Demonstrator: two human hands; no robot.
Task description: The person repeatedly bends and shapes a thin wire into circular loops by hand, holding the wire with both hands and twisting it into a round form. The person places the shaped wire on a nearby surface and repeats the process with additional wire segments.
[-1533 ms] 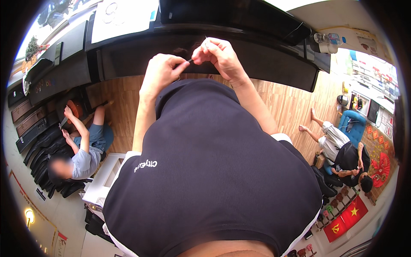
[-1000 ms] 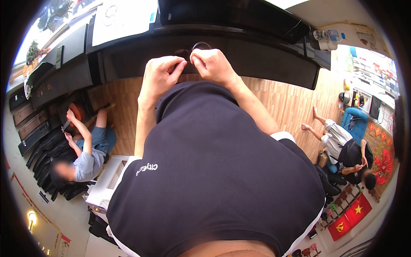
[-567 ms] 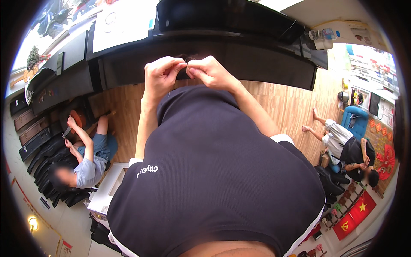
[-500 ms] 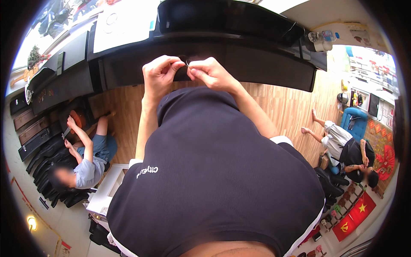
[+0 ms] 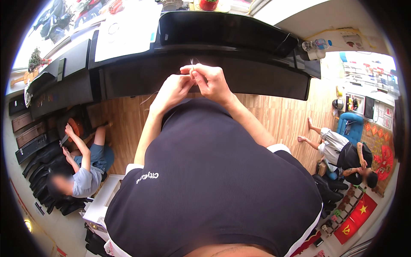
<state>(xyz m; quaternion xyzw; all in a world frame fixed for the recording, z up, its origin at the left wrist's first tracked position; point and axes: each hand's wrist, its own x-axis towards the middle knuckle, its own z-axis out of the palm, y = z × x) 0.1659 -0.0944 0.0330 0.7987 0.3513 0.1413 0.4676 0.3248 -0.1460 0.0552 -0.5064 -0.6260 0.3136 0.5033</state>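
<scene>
My left hand (image 5: 173, 90) and my right hand (image 5: 210, 83) meet in the upper middle, in front of a long black glossy piece of furniture (image 5: 252, 73), with fingertips pinched together on a thin strand, like a wire or string (image 5: 192, 61). A small loop of it rises above my right fingers, and a loose length trails down to the left beside my left wrist. Which fingers grip which part is too small to tell. My dark shirt fills the lower middle.
A white sheet (image 5: 124, 34) lies atop the black furniture, bottles (image 5: 319, 45) at its right end. A seated person (image 5: 85, 180) holds an orange guitar at left, beside black cases (image 5: 34, 175). Another person (image 5: 351, 156) sits at right near a blue sofa (image 5: 349, 124).
Both hands sit slightly lower in the picture and closer together. My right hand has turned, its fingers now overlapping the left's. A loose strand shows at left. The whole view has shifted slightly.
</scene>
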